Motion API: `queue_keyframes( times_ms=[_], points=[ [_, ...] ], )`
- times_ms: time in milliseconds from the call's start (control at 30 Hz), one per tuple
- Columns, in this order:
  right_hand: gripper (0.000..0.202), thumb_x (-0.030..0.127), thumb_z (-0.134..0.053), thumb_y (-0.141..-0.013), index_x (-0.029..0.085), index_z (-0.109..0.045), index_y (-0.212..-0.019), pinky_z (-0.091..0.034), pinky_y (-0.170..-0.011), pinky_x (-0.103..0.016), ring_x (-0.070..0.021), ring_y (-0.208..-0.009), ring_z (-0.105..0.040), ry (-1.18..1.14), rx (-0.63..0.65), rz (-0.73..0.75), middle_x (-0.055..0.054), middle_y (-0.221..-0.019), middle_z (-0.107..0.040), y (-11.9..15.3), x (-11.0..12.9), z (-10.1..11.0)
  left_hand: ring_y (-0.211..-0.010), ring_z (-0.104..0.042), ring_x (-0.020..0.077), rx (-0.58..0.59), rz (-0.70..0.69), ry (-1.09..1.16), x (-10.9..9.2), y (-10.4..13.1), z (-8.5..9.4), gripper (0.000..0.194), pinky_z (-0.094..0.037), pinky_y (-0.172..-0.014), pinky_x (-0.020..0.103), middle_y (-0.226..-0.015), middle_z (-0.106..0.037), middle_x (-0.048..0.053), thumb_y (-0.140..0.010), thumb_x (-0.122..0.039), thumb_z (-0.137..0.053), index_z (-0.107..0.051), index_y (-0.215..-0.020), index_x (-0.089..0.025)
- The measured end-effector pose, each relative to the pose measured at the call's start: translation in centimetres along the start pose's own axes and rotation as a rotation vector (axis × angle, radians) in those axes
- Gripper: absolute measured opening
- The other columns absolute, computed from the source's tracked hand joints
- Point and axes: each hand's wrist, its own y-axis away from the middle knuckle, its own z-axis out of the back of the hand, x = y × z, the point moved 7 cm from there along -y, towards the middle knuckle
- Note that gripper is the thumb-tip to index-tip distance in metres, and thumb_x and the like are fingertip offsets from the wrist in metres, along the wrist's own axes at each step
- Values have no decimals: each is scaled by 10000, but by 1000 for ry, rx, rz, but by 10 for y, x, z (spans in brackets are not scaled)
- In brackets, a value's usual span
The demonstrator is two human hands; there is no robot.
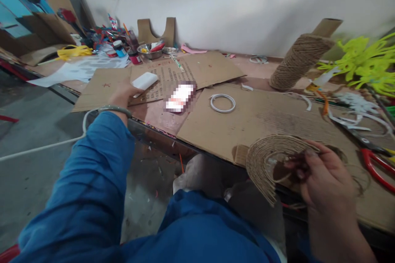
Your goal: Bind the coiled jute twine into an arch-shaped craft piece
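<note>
My right hand pinches a curved piece of jute twine laid in tight rows and holds it over the table's front edge. The inner fingertips are partly in shadow. At the left, my left hand grips the near end of a smooth white block-shaped object above a printed cardboard sheet; what kind of object it is I cannot tell. A white cord passes behind my left wrist. Between the hands lie a phone with a lit, blurred screen and a white coiled ring.
A large twine spool stands at the back right, near yellow-green fringed strips. Red-handled scissors lie at the right. A metal bowl, paint jars and white sheets sit at the back left.
</note>
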Motion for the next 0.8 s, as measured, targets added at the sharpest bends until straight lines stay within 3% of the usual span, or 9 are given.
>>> queue_keyframes(
  times_ms=[67,200,333,500,800],
  points=[
    [391,311,-756,-532,184,-620,-877,-255,-289,-144,-103,-325,-518,-8,6,-3,32,-490,-597,0,0,0,-1047,-602,231,41,101,-67,4,7,1,386,-532,-867,442,-1218,-587,100,-896,-355,-574,-550,-1223,-151],
    [416,334,-772,-528,186,-619,-884,-255,-301,-148,-99,-329,-507,-18,22,-12,39,-496,-592,1,-1,-1,-1058,-599,236,67,148,-144,0,27,2,394,-528,-877,446,-1229,-584,101,-895,-359,-574,-548,-1229,-154],
    [425,348,-773,-547,183,-622,-908,-250,-310,-153,-101,-337,-508,-13,48,6,43,-495,-580,1,-1,-3,-1218,-524,371,85,145,-168,-8,50,-2,872,-458,-976,465,-1358,-533,189,-721,-464,-721,-368,-1419,-81],
    [413,352,-763,-563,185,-629,-916,-260,-317,-159,-106,-344,-514,-19,73,11,42,-505,-585,1,-3,-3,-1244,-524,375,87,118,-189,-22,67,2,919,-453,-971,431,-1394,-519,197,-677,-486,-696,-349,-1447,-124],
    [380,312,-762,-550,188,-636,-886,-266,-318,-158,-109,-354,-534,-31,73,7,42,-508,-586,3,0,-3,-1191,-553,350,90,101,-255,-48,69,55,817,-416,-999,414,-1338,-584,137,-669,-468,-706,-462,-1381,-150]
  ],
)
